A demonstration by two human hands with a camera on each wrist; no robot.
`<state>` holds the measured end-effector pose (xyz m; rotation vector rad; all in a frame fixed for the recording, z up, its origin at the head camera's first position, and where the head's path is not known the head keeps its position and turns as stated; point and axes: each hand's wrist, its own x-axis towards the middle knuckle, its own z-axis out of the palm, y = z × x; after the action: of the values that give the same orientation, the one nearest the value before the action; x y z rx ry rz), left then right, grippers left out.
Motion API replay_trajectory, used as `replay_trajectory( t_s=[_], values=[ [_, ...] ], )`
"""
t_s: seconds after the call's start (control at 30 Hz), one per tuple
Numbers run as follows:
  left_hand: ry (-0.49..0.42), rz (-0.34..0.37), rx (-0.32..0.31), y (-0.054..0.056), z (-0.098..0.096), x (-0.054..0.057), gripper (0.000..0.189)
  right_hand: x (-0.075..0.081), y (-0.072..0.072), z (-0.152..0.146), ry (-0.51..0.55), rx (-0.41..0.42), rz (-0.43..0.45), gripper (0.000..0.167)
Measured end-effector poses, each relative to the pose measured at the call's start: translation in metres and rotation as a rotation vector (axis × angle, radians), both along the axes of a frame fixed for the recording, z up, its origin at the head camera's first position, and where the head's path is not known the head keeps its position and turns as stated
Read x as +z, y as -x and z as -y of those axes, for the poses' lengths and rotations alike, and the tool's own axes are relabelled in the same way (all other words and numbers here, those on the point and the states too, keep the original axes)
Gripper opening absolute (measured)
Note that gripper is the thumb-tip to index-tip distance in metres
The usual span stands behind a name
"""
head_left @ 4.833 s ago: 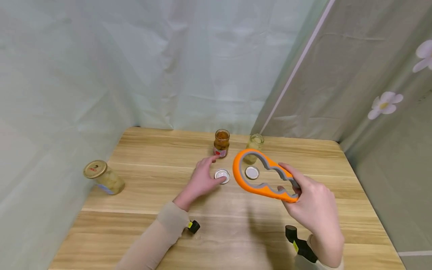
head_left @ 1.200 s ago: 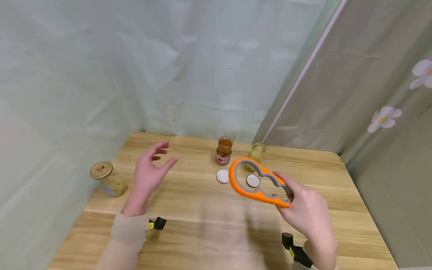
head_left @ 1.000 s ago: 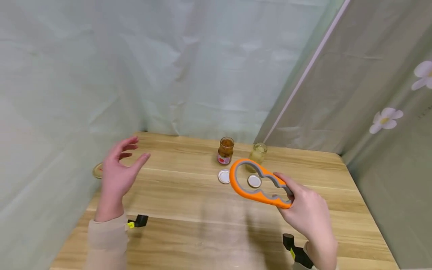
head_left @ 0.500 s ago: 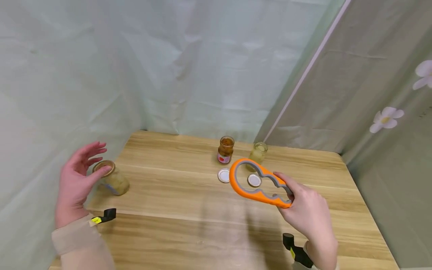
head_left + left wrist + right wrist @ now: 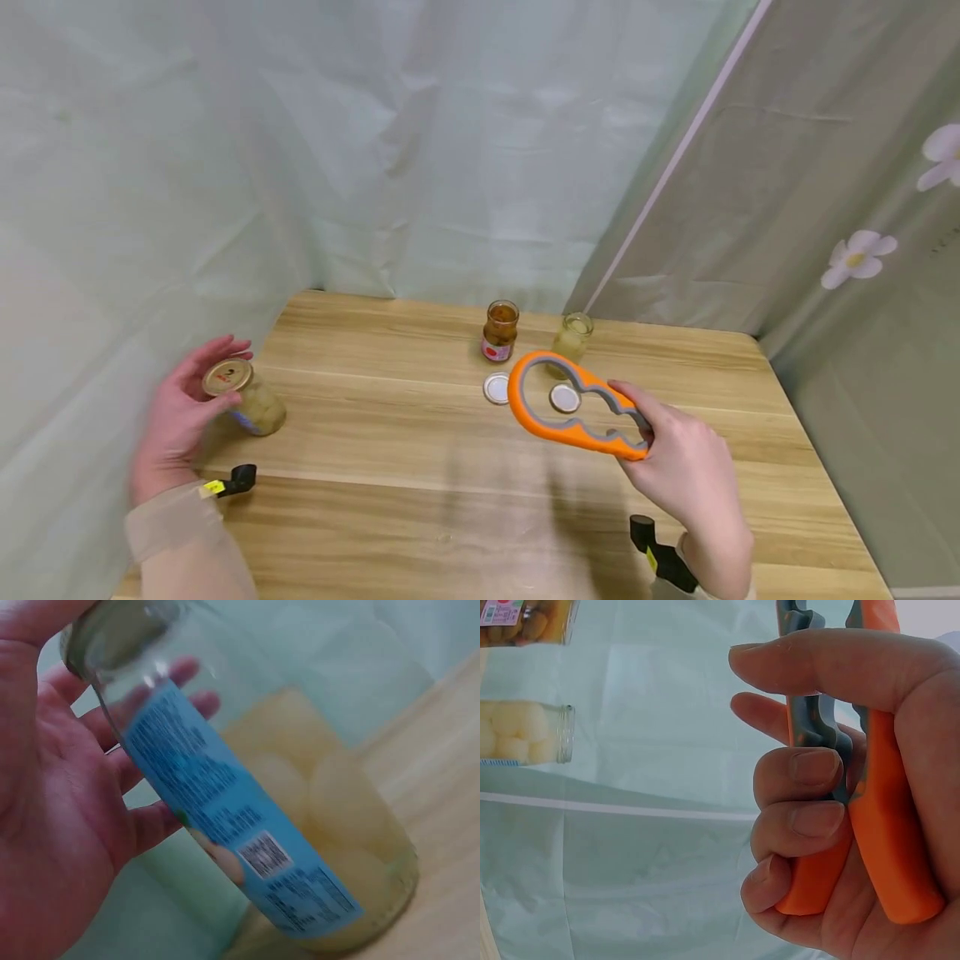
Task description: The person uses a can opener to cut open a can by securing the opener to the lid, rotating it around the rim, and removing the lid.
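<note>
At the table's left edge stands a lidded glass jar (image 5: 261, 408) of pale round fruit with a gold lid (image 5: 227, 377). My left hand (image 5: 168, 421) curves round its upper part, thumb in front and fingers behind. In the left wrist view, fingertips show through the glass above the blue label (image 5: 240, 817); the palm stands a little apart from the jar. My right hand (image 5: 686, 467) grips an orange and grey jar opener (image 5: 551, 429) by its handles, held above the table. In the right wrist view the fingers curl round both orange handles.
An uncovered jar of brown contents (image 5: 499, 332) and an uncovered jar of pale fruit (image 5: 572, 337) stand at the back of the wooden table (image 5: 390, 508). Two loose lids lie before them, a left lid (image 5: 496, 388) and a right lid (image 5: 565, 398). Curtains hang behind.
My left hand has left the loose lid near the middle, swung across to the left and come round the lidded jar. The right hand keeps the jar opener in nearly the same place.
</note>
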<state>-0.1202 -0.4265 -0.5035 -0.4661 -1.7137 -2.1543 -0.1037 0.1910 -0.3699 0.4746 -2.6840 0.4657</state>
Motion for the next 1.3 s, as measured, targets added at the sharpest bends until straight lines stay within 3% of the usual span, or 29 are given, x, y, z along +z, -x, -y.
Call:
replay_trajectory(
  t_s=[0.2, 0.47, 0.97, 1.13, 1.3],
  values=[
    [0.096, 0.118, -0.057, 0.0, 0.005, -0.015, 0.081, 0.0, 0.0, 0.0, -0.005, 0.002, -0.005, 0.066],
    [0.197, 0.165, -0.075, 0.001, 0.003, -0.025, 0.084, -0.001, 0.0, 0.0, -0.01, 0.006, -0.003, 0.064],
    [0.142, 0.178, -0.122, 0.008, 0.001, -0.037, 0.098, 0.0, 0.003, -0.001, -0.008, 0.013, -0.023, 0.064],
    [0.127, 0.173, -0.125, 0.012, -0.001, -0.038, 0.092, 0.0, 0.003, -0.002, -0.008, 0.009, -0.014, 0.065],
    [0.113, 0.181, -0.11, 0.014, -0.004, -0.037, 0.074, 0.0, 0.002, -0.002, -0.004, -0.002, -0.008, 0.065]
  ],
)
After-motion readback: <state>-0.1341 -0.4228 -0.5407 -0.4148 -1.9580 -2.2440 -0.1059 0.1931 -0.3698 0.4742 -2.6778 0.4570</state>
